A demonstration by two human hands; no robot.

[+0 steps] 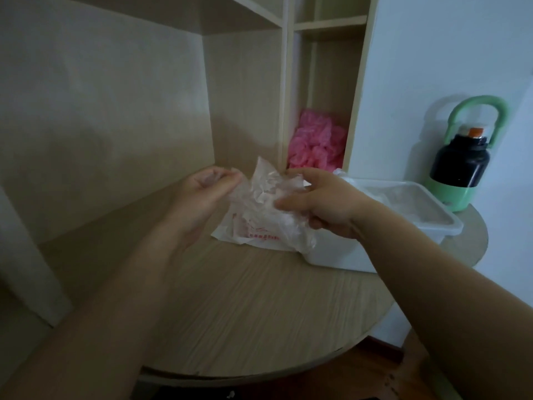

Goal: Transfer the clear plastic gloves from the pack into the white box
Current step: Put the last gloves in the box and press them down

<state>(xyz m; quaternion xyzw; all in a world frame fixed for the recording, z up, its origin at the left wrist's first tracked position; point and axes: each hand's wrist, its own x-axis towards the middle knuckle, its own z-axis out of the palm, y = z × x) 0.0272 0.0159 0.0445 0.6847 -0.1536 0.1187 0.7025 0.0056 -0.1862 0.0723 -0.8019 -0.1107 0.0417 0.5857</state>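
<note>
The glove pack (253,229), a crinkled clear plastic bag with red print, lies on the wooden desk just left of the white box (427,223). My left hand (207,192) pinches the pack's upper left edge between thumb and fingers. My right hand (320,203) grips a bunch of clear plastic gloves (268,186) at the pack's open top. The white box stands open at the right, with clear plastic inside it.
A black and green bottle (461,166) with a green handle stands behind the box at the desk's right edge. Pink crumpled plastic (317,142) fills a narrow shelf slot behind the pack. The desk's curved front edge (259,370) runs below my arms.
</note>
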